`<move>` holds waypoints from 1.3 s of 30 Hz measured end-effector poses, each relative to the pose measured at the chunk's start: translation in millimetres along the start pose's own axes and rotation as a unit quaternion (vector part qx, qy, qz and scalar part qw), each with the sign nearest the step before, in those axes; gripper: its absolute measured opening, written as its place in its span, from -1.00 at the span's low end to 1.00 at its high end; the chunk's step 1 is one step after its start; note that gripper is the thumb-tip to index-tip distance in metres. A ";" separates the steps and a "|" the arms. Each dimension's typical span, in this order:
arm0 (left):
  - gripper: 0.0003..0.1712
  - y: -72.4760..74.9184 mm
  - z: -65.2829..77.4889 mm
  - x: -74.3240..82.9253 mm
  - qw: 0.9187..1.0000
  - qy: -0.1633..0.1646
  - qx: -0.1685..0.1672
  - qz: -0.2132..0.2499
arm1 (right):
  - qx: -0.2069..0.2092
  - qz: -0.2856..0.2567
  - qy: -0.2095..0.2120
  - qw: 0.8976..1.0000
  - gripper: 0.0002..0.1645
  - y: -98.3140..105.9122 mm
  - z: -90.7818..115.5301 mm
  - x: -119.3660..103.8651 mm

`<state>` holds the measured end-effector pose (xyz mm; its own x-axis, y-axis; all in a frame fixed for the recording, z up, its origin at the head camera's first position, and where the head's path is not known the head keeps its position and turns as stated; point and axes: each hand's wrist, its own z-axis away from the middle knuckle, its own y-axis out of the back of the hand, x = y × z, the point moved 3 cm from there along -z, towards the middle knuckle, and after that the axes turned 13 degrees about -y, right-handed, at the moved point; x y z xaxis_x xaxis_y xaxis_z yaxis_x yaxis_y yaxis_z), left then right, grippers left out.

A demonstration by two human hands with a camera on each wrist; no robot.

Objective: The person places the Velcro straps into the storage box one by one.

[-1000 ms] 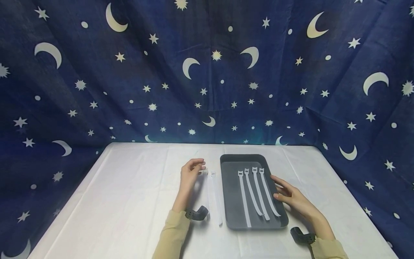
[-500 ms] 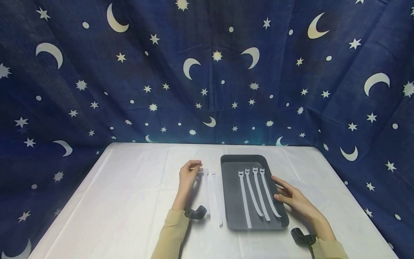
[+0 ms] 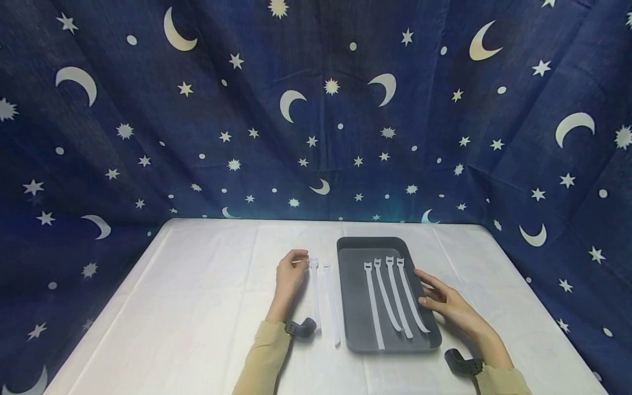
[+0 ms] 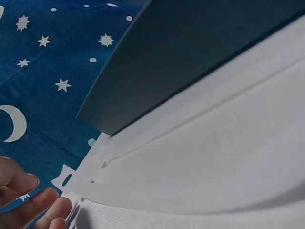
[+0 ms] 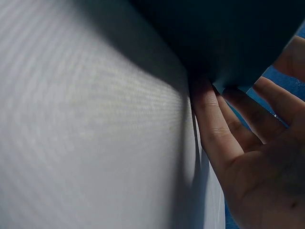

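My left hand (image 3: 290,274) is beside the head of a white hook-and-loop cable tie (image 3: 316,302) on the table. In the left wrist view, its bent fingers (image 4: 35,205) are just left of the slotted tie head, which shows whole. A second white tie (image 3: 333,312) lies to the right, roughly parallel. The dark grey tray (image 3: 353,318) holds several more ties (image 3: 375,307) in a row, slotted heads toward the back. Along the tray's right side, my right hand (image 3: 451,307) rests with extended fingers against the wall; in the right wrist view, its fingertips (image 5: 205,90) touch the tray.
A white cloth (image 3: 173,307) covers the table. Behind it hangs a dark blue curtain (image 3: 247,109) printed with moons and stars. Each wrist carries a black camera mount, one at the left cuff (image 3: 302,328) and one at the right (image 3: 461,363).
My left hand has drawn slightly down and back from the tie's head, leaving the tie more exposed on the cloth. The right hand and the tray look unmoved.
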<state>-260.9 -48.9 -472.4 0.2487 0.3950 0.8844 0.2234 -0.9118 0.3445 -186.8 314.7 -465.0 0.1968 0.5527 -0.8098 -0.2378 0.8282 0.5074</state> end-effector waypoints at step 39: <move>-0.74 -4.7 3.3 -6.3 0.996 -0.053 -0.048 -0.055 | -0.009 -0.016 0.003 1.000 -0.15 0.5 0.7 1.4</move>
<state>-260.5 -46.7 -480.7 0.3269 0.4982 0.8030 0.1659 -0.8668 0.4703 -186.0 315.9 -465.6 0.1995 0.5245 -0.8277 -0.2474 0.8443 0.4754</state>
